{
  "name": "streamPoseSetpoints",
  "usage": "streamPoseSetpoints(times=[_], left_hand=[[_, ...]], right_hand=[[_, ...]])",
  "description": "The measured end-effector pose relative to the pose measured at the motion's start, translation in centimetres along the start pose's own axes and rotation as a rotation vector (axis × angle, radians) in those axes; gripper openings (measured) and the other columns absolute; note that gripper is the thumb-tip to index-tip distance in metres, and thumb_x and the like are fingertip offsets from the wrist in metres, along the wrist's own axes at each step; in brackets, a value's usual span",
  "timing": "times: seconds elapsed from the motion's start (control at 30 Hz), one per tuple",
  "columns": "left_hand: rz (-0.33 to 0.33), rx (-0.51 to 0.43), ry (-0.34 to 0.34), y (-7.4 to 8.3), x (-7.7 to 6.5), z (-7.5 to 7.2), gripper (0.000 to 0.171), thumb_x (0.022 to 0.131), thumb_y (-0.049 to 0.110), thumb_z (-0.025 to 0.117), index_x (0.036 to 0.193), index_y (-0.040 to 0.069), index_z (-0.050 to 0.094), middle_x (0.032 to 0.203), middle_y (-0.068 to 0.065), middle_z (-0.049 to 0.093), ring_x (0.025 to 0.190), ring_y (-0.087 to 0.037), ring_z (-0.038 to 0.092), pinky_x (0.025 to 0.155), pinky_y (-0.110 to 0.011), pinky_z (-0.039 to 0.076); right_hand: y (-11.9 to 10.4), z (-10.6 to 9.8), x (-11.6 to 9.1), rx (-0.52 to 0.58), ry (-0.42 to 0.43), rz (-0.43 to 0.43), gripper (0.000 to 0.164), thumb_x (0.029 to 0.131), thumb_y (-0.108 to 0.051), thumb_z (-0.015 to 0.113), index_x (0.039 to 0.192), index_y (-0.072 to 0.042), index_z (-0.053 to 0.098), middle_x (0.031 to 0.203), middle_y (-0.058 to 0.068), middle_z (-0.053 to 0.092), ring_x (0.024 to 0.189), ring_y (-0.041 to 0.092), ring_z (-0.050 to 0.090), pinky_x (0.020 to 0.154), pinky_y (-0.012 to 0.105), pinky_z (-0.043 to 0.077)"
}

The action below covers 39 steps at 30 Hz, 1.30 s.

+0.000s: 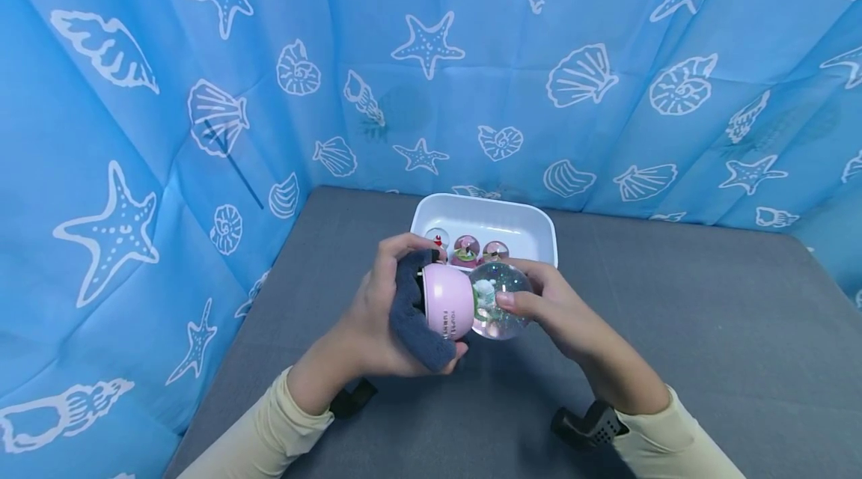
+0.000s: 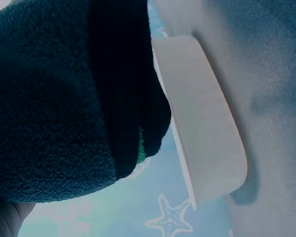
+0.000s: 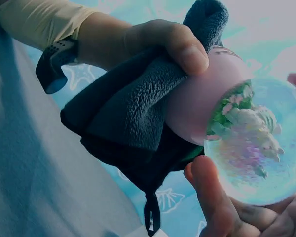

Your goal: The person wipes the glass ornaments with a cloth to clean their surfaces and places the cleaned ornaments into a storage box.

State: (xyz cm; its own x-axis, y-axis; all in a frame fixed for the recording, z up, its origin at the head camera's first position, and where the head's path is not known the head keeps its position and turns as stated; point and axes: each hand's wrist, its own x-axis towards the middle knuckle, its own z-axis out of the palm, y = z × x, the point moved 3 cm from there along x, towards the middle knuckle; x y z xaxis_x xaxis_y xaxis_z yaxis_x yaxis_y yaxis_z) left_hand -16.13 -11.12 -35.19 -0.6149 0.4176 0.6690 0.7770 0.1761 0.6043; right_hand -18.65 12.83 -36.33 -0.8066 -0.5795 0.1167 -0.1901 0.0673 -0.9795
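Note:
A snow globe with a pink base [image 1: 447,299] and a clear sphere [image 3: 261,148] is held sideways above the table. Inside the sphere stand a small white figure and green leaves, with glitter around them. My left hand [image 1: 384,314] grips the pink base through a dark grey-blue cloth [image 1: 411,314], its thumb pressing on the base in the right wrist view. Around the glass curl the fingers and thumb of my right hand [image 1: 555,307]. From the left wrist, the cloth [image 2: 49,108] hides most of the globe.
Behind the hands a white tray [image 1: 532,228] stands on the grey table [image 1: 673,314]. Along its near side sit 3 small globes, one of them a pink-based globe [image 1: 466,248]. A blue curtain [image 1: 471,90] with white shells and starfish hangs behind and at the left.

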Motion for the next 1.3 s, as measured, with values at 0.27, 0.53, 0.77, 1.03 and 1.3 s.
streamPoseSetpoints(times=[0.27, 0.53, 0.77, 1.03, 1.3], left_hand=[[0.027, 0.006, -0.015, 0.2, -0.2, 0.2, 0.116, 0.06, 0.027, 0.1, 0.148, 0.004, 0.027, 0.135, -0.013, 0.059, 0.118, -0.023, 0.064, 0.098, -0.037, 0.059], [0.062, 0.015, -0.004, -0.2, -0.1, 0.2, 0.111, 0.064, 0.028, 0.099, 0.147, 0.002, 0.028, 0.133, -0.016, 0.06, 0.116, -0.025, 0.065, 0.095, -0.038, 0.06], [0.061, 0.038, 0.042, -0.4, -0.2, 0.1, 0.111, 0.064, 0.031, 0.098, 0.145, 0.0, 0.03, 0.129, -0.014, 0.061, 0.111, -0.022, 0.066, 0.092, -0.036, 0.06], [0.062, 0.039, 0.075, -0.5, 0.0, -0.5, 0.113, 0.06, 0.03, 0.099, 0.145, -0.001, 0.031, 0.129, -0.014, 0.062, 0.112, -0.021, 0.065, 0.093, -0.036, 0.059], [0.074, 0.036, 0.04, -0.5, 0.1, -0.4, 0.113, 0.061, 0.03, 0.098, 0.146, 0.0, 0.03, 0.129, -0.012, 0.063, 0.112, -0.02, 0.065, 0.094, -0.036, 0.059]], right_hand=[[0.4, 0.1, 0.1, 0.089, -0.046, 0.118, 0.04, 0.107, -0.045, 0.044, 0.114, -0.016, 0.07, 0.1, -0.007, 0.076, 0.093, 0.009, 0.071, 0.082, 0.033, 0.059], [0.3, 0.2, 0.0, 0.068, -0.057, 0.059, 0.044, 0.107, -0.031, 0.049, 0.128, 0.006, 0.06, 0.099, 0.0, 0.076, 0.085, 0.012, 0.072, 0.064, 0.035, 0.062], [-0.6, 0.2, -0.2, -0.055, -0.058, -0.129, 0.059, 0.095, -0.007, 0.069, 0.149, 0.005, 0.048, 0.131, 0.012, 0.062, 0.107, 0.018, 0.067, 0.077, 0.041, 0.066], [-1.4, 0.3, -0.3, -0.21, 0.016, -0.255, 0.099, 0.072, 0.007, 0.092, 0.157, -0.009, 0.044, 0.15, 0.007, 0.052, 0.115, 0.023, 0.067, 0.084, 0.04, 0.066], [-1.4, 0.2, -0.6, -0.366, 0.116, -0.299, 0.096, 0.063, -0.002, 0.099, 0.148, -0.011, 0.055, 0.142, 0.009, 0.061, 0.103, 0.017, 0.069, 0.08, 0.03, 0.064]])
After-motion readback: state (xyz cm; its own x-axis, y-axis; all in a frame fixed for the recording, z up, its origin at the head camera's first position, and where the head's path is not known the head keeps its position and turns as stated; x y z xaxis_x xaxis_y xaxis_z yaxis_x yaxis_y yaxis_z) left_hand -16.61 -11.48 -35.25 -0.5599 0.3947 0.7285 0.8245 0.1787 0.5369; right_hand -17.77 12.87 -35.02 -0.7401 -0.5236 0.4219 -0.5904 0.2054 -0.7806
